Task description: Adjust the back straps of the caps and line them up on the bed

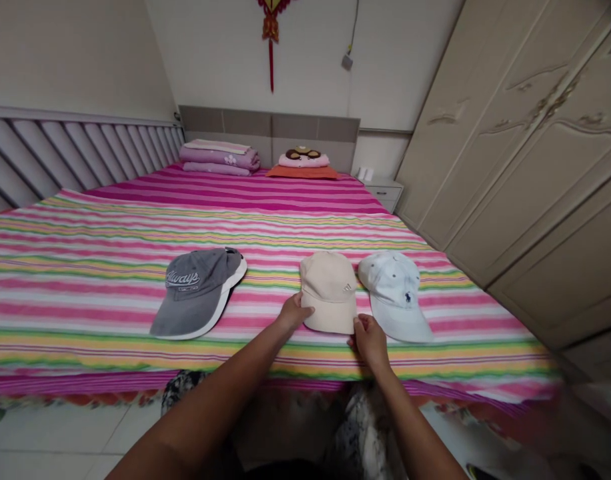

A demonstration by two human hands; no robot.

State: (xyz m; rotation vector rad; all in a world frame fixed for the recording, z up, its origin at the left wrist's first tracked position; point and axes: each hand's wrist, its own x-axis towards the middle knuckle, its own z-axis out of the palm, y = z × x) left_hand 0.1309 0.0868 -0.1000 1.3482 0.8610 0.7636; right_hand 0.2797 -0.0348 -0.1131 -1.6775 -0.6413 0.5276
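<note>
So, three baseball caps lie in a loose row across the near part of a striped bedspread (85, 320), and both of the person's hands are on the middle one. That beige cap (329, 283), with a small Adidas logo on its front, sits crown up with its brim toward the person, between the other two. The left hand (294, 312) has its fingers together against the cap's lower left edge, not spread, and the right hand (369, 341) is curled at the brim's lower right corner. Whether either hand truly pinches the fabric cannot be told from this view. Neither hand touches the grey cap (195, 288) with white-trimmed brim and "Always" stitching, which lies well to the left, or the white Polo cap (395, 290), which lies just beside the beige one on the right. All three rest on the bed with no cap lifted clear of it. Farther up the bed are a stack of folded purple bedding (219, 159) and a pink pillow (303, 160) on an orange cushion (300, 173), both in front of the headboard (270, 127). A cream carved wardrobe (525, 147) stands along the right side, beyond a small white bedside cabinet (385, 193).
</note>
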